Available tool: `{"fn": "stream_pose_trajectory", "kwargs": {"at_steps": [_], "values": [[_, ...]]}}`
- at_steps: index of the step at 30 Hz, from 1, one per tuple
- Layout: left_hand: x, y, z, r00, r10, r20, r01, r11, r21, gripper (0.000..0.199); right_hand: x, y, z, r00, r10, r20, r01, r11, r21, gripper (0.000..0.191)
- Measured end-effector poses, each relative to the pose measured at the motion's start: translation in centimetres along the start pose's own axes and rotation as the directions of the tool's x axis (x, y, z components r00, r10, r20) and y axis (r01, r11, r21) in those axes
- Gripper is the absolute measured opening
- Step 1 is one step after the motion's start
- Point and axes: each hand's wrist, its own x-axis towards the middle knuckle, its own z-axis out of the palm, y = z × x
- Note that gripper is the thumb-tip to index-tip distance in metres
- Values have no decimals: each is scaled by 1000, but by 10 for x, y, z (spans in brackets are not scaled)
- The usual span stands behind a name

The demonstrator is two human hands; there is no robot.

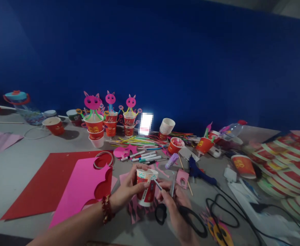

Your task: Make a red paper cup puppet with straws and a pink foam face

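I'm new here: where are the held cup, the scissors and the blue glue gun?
Held cup (150, 193): head view, on its printed side.
Scissors (186, 212): head view, on the right black handle loop.
Blue glue gun (197, 173): head view, on its body.

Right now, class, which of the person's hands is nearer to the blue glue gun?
Right. The right hand, holding scissors, is just left of the glue gun and nearer the camera; the left hand is farther left, around a paper cup.

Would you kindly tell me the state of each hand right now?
Left hand: closed around a paper cup.
Right hand: holding scissors, blades apart, one by the cup's rim.
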Motion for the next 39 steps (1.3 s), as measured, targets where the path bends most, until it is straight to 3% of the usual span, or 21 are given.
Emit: {"fn": "stream_pose_trajectory", "kwargs": {"at_steps": [6,19,26,31,35,39], "values": [[4,0,-6,995,51,-84,-47,998,48,24,5,-5,5,999,22,36,-22,1000,16,28],[5,4,-10,985,169,-33,-156,955,252,13,6,3,1,998,-13,59,20,992,-123,31],[4,7,-8,992,110,-60,-93,968,234,9,5,3,1,998,4,58,3,992,-128,34],[4,6,-9,989,137,-50,-121,962,247,8,5,4,1,999,-18,43,23,991,-130,33],[3,12,-6,992,106,-65,-84,956,280,14,5,7,-3,994,-38,99,55,983,-177,31],[2,20,-4,975,218,-47,-177,883,434,15,4,5,-4,990,-26,142,48,987,-152,31]]}}
